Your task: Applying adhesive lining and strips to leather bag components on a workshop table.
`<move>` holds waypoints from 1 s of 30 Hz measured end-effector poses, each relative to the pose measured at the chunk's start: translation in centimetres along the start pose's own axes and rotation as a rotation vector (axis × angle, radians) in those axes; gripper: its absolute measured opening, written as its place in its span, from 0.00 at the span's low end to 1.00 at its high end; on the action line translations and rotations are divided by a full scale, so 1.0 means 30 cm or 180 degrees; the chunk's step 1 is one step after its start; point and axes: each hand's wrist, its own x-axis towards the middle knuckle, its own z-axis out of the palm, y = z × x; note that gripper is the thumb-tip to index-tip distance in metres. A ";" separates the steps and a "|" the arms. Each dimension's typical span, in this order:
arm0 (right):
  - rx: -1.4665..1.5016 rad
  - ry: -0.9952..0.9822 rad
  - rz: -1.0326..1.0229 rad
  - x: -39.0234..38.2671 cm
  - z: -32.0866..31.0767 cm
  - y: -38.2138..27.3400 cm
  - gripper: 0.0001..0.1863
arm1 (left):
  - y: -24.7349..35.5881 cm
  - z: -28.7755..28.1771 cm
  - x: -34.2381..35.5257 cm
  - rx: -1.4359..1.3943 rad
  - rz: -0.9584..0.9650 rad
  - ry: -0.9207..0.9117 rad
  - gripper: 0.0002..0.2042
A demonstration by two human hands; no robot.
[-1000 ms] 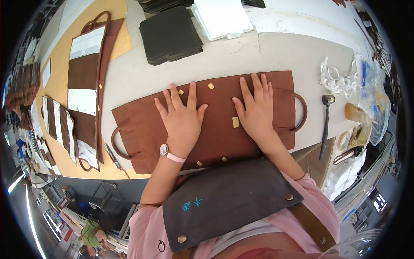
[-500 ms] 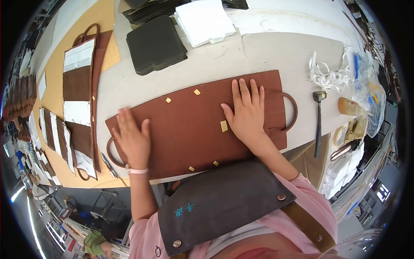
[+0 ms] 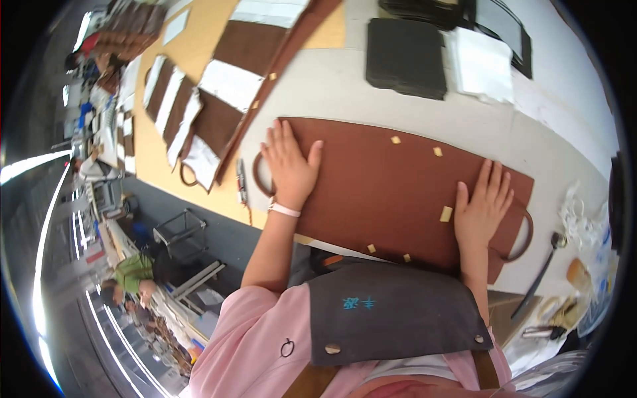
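My left hand (image 3: 288, 166) and right hand (image 3: 483, 209) lie flat, fingers spread, on the brown leather panel (image 3: 391, 192) on the table (image 3: 332, 86). Dark pads (image 3: 405, 56) lie beyond; a hammer (image 3: 541, 278) sits right.

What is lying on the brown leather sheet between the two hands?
In the head view, the sheet between the left hand and the right hand is bare brown leather except for small tan tabs near its edges.
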 end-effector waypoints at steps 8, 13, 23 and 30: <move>0.0035 0.0044 -0.0122 0.041 -0.027 -0.008 0.33 | -0.114 -0.085 0.083 -0.0787 -0.0411 -0.0079 0.34; 0.1240 0.0042 -0.0134 0.223 -0.058 0.100 0.21 | 0.071 -0.205 0.244 -0.0954 0.0904 0.0211 0.16; 0.2045 -0.2354 -0.0282 0.389 -0.178 0.140 0.12 | 0.664 -0.080 0.317 -0.2794 0.1401 -0.2805 0.11; 0.2311 -0.2200 -0.0236 0.378 -0.108 0.106 0.13 | 0.728 -0.097 0.367 -0.2656 0.1016 -0.3662 0.10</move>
